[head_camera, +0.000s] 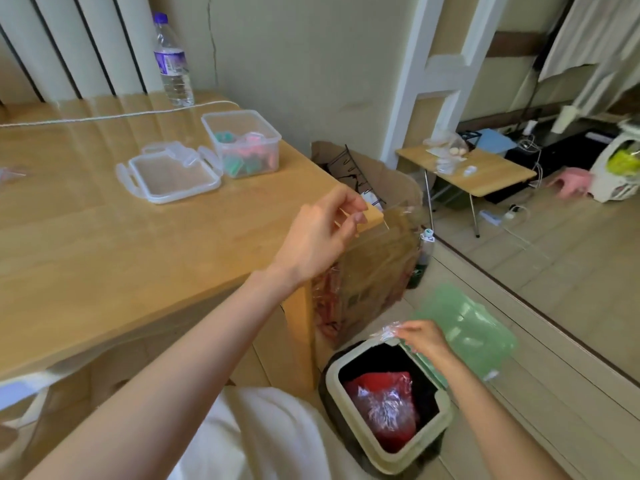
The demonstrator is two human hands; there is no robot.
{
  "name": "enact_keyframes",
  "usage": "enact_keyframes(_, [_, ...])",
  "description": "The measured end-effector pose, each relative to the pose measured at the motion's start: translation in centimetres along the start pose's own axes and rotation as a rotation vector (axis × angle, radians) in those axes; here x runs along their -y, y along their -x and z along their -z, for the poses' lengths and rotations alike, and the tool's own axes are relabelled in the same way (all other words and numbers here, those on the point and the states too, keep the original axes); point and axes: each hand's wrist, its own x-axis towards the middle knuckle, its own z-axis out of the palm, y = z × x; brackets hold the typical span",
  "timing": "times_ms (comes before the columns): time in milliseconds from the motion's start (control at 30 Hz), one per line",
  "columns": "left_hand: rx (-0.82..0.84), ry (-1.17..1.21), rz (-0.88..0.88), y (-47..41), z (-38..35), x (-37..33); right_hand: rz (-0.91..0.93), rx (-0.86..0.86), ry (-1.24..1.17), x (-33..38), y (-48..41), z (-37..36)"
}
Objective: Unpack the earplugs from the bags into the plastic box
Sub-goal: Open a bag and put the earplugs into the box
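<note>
Soft, even daylight; glare streaks the table [104, 216]; slight blur throughout; wide-angle bending at the edges.

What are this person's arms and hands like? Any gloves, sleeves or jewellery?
Both are bare: the left hand and right hand wear no gloves, rings or watch, and no sleeves cover the forearms in view. Only a white cloth garment shows, at the lap.

The person is wearing a white garment [263, 434], showing below the left hand [318, 237] and beside the right hand [424, 337]; both forearms are showing bare
</note>
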Motion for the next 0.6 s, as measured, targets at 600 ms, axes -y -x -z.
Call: enact_keyframes(600, [0.028,0.098,0.049,-0.4,0.1,0.3,0.004,-0.227,-0.442,4.0,-0.5,1.5])
